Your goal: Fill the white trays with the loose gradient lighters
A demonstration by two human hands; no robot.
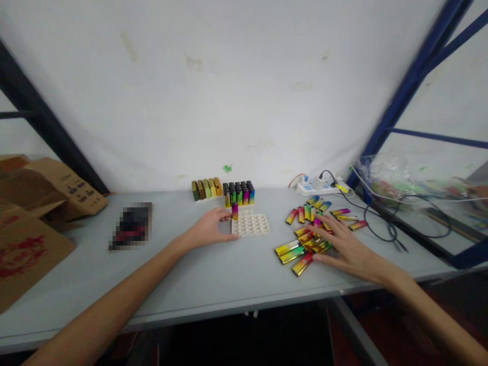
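Observation:
My left hand (211, 227) is at the left end of a white tray (251, 224) with rows of holes. Its thumb lies at the near corner and its curled fingers at the far corner, bracing the tray between them. At that far corner one purple-and-gold lighter (235, 210) stands upright, against my fingertips; the other holes I can see hold nothing. My right hand (343, 246) rests with spread fingers over a loose pile of shiny multicoloured lighters (290, 249). Its fingertips touch some of them, and the palm hides others.
Behind the tray stand a filled tray of black-topped lighters (239, 193) and another of gold and green ones (206, 188). A power strip (316, 187) with cables sits back right. At left are a pixelated dark object (131, 226) and cardboard boxes (34, 244). A blue frame (400, 101) rises at right.

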